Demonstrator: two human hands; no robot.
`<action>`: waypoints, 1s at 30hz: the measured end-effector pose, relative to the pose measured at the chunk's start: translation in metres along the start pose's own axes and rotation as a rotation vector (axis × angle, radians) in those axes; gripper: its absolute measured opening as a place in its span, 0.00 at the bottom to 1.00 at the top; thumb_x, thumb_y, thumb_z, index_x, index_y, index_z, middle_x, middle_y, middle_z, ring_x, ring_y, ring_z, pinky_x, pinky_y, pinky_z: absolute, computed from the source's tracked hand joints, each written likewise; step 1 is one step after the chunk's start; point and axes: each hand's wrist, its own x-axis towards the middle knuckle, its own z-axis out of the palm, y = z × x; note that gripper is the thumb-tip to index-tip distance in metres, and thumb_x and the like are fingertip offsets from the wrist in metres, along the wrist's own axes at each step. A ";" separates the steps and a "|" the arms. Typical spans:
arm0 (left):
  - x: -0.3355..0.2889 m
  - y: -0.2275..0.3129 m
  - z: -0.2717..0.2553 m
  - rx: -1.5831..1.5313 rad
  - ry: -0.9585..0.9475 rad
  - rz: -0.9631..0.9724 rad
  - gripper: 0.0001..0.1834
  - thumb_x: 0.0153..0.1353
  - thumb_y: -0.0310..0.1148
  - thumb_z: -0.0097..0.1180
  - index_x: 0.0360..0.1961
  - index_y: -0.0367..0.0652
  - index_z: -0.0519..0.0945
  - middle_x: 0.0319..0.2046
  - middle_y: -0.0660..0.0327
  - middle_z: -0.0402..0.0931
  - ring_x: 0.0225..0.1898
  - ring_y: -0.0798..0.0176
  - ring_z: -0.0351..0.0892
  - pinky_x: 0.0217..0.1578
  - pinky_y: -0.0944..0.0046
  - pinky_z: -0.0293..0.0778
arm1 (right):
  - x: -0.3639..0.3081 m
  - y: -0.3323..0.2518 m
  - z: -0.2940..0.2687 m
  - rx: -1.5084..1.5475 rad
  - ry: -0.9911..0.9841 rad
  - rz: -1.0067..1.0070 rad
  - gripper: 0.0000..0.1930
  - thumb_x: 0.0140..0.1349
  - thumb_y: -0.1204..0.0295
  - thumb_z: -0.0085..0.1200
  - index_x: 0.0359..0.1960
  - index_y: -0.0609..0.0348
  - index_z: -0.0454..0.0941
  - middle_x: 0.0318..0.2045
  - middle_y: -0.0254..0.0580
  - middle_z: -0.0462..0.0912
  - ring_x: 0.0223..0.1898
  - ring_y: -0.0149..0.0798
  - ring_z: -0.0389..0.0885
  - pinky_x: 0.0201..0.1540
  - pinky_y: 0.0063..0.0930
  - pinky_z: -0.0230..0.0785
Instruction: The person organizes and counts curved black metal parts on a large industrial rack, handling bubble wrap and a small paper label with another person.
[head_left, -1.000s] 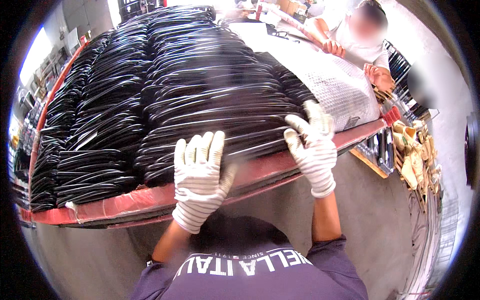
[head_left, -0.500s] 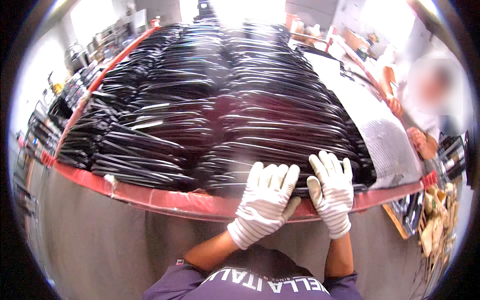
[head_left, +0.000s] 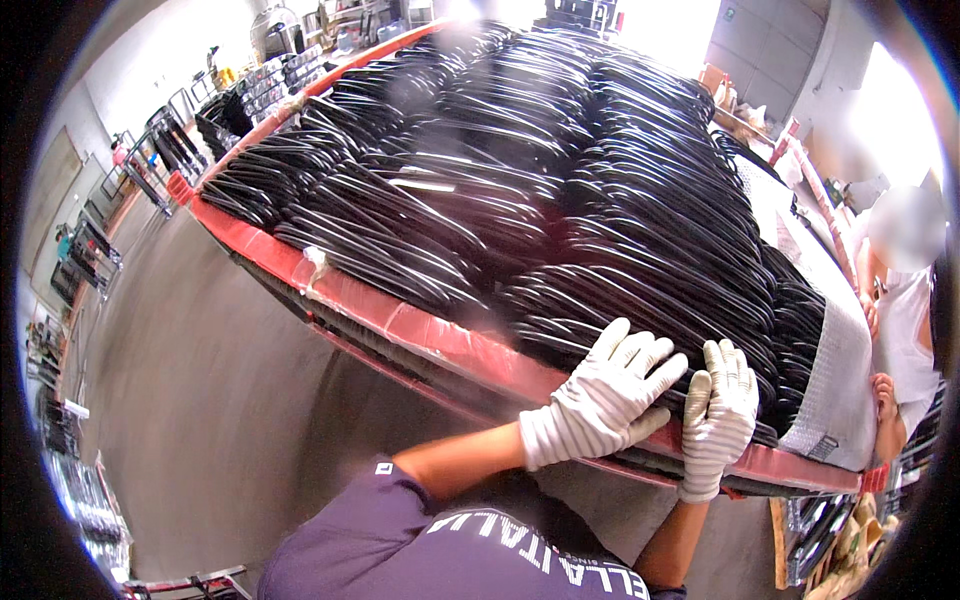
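Observation:
Glossy black curved rods (head_left: 660, 230) lie stacked in long rows on a large cart with a red, plastic-wrapped rim (head_left: 420, 335). My left hand (head_left: 605, 395), in a white-and-grey striped glove, rests across the near rim. Its stretched fingers lie over the ends of the closest rods. Just to its right, my right hand (head_left: 720, 420) in a matching glove lies over the rim too, fingers straight and touching the rods near the right corner. Neither hand is wrapped round a rod.
A sheet of pale bubble wrap (head_left: 835, 385) covers the cart's right side, where another person (head_left: 910, 320) stands with hands at the edge. Wooden boards and brown wrapping (head_left: 865, 535) lie below the right corner. Racks (head_left: 85, 245) and a fan (head_left: 275, 35) stand along the left.
The view has swung left, so the cart appears tilted and more of the left floor shows. Both my hands keep their place on the near rods. The co-worker's hands have shifted slightly.

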 end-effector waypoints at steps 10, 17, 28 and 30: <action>-0.096 -0.135 -0.234 0.555 -0.157 -0.287 0.24 0.59 0.43 0.59 0.53 0.41 0.77 0.52 0.51 0.75 0.56 0.47 0.72 0.60 0.52 0.65 | 0.097 -0.097 -0.026 0.190 -0.462 -0.443 0.26 0.52 0.68 0.60 0.54 0.59 0.74 0.53 0.53 0.76 0.56 0.55 0.73 0.61 0.42 0.63; -0.126 -0.214 -0.286 0.412 -0.209 -0.352 0.26 0.57 0.46 0.61 0.53 0.41 0.78 0.52 0.49 0.76 0.58 0.43 0.71 0.61 0.49 0.63 | 0.195 -0.242 0.088 0.374 -0.463 -0.669 0.17 0.55 0.65 0.56 0.42 0.62 0.75 0.38 0.48 0.76 0.43 0.50 0.76 0.45 0.41 0.71; -0.039 -0.382 -0.321 0.224 -0.445 -0.008 0.26 0.50 0.21 0.55 0.54 0.46 0.78 0.56 0.51 0.72 0.60 0.45 0.69 0.63 0.51 0.62 | 0.223 -0.322 0.142 0.328 -0.793 -0.433 0.28 0.58 0.60 0.57 0.56 0.67 0.72 0.54 0.60 0.74 0.55 0.57 0.74 0.58 0.42 0.68; -0.032 -0.401 -0.311 0.237 -0.412 0.024 0.25 0.51 0.21 0.55 0.54 0.46 0.78 0.54 0.50 0.74 0.59 0.46 0.70 0.61 0.53 0.65 | 0.222 -0.326 0.141 0.326 -0.800 -0.386 0.30 0.55 0.62 0.60 0.57 0.65 0.71 0.55 0.59 0.74 0.57 0.57 0.73 0.60 0.42 0.67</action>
